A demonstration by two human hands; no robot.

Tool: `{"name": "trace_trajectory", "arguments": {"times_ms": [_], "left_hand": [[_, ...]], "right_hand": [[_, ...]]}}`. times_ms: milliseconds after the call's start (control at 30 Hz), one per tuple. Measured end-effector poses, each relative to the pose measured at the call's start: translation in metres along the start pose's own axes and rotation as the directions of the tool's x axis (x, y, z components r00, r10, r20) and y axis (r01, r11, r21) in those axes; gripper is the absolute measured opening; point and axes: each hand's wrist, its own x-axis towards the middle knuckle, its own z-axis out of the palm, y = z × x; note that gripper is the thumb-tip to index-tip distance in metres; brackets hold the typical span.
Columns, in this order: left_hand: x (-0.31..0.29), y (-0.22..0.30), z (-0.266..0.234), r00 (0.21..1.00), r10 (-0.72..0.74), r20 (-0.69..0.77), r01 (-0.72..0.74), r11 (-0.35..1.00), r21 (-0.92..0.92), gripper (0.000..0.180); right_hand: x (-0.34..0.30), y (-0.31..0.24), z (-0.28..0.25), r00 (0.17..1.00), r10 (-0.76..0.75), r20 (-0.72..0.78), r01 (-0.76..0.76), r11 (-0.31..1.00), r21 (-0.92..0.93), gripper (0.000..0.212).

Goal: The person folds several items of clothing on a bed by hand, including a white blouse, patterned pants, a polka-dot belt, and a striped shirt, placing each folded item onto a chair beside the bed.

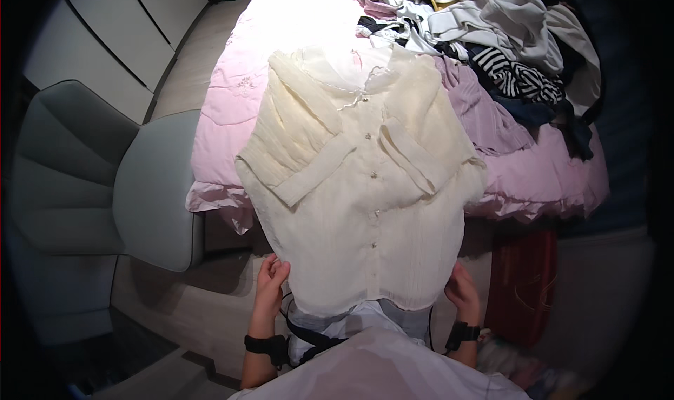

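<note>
A cream short-sleeved blouse [337, 238] with a row of buttons and a lace-trimmed collar lies front side up. Its upper part rests on the pink bedding [228, 140], and its lower part hangs out over the near edge toward me. Both sleeves are folded inward across the chest. At the lower left side edge, my left hand [271, 279] pinches the fabric. My right hand [462, 288] is closed at the opposite side edge, its fingertips partly hidden by the cloth. Each wrist wears a black band.
A heap of mixed clothes [491, 28] covers the bed's far right, with a mauve garment [484, 112] beside the blouse. To the left stands a grey-green chair [154, 182]. A red box-like object [519, 281] is low on the right. White cabinets [119, 35] line the far left.
</note>
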Motion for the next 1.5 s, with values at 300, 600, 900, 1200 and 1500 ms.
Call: {"name": "trace_trajectory", "arguments": {"times_ms": [300, 600, 900, 1200, 1500], "left_hand": [[-0.028, 0.010, -0.055, 0.959, -0.056, 0.279, 0.065, 0.998, -0.023, 0.040], [-0.091, 0.071, -0.032, 0.975, 0.220, 0.023, -0.214, 0.964, -0.158, 0.052], [-0.116, 0.121, -0.013, 0.755, 0.653, -0.062, -0.620, 0.741, 0.258, 0.054], [-0.094, 0.165, -0.023, 0.780, 0.611, 0.137, -0.612, 0.790, -0.037, 0.051], [0.001, 0.270, 0.016, 0.537, 0.684, 0.494, -0.207, 0.675, -0.708, 0.074]], "right_hand": [[-0.027, -0.008, -0.027, 1.000, -0.021, -0.003, 0.021, 1.000, 0.010, 0.048], [-0.083, -0.069, 0.018, 0.883, -0.440, -0.165, 0.436, 0.898, -0.062, 0.057], [-0.116, -0.117, 0.033, 0.836, -0.545, 0.064, 0.486, 0.682, -0.546, 0.030], [-0.087, -0.156, 0.027, 0.614, -0.742, 0.268, 0.776, 0.630, -0.034, 0.067], [0.032, -0.274, 0.062, 0.360, -0.541, 0.760, 0.209, 0.841, 0.499, 0.087]]}}
